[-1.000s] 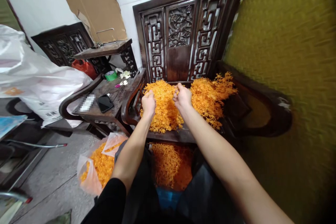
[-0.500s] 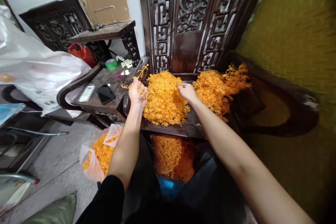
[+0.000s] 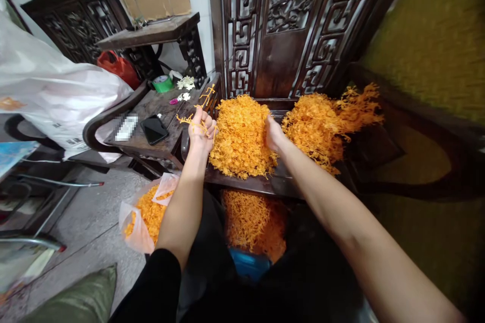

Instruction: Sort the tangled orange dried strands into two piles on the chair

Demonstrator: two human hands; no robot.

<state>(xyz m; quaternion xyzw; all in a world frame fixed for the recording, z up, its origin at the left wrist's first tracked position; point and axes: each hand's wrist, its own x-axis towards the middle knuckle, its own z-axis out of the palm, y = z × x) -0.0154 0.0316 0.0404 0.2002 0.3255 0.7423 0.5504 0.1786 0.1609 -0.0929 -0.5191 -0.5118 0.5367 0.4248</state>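
My left hand (image 3: 202,130) is closed around a few thin, branched orange stems (image 3: 206,96), which stick out above and to the left of the fingers. To its right, a big heap of orange artificial-looking blossoms (image 3: 242,136) rests on a dark wooden seat (image 3: 235,179). Against the right side of that heap lies my right hand (image 3: 275,133), thumb up and fingers apparently straight, partly hidden; I see nothing held in it. Just beyond it is a second orange heap (image 3: 314,123) with branched stems (image 3: 364,106) pointing right.
Below the seat, more orange pieces (image 3: 246,217) sit above a blue container (image 3: 250,265) between the legs. A plastic bag (image 3: 131,227) of orange pieces stands on the floor. A phone (image 3: 154,129) and green tape (image 3: 162,83) lie on the side table (image 3: 146,103). Carved panels (image 3: 278,65) rise behind.
My right hand has gone from closed fingers at the heap's upper right to lying along its right side. My left hand keeps its stems. The view has shifted slightly.
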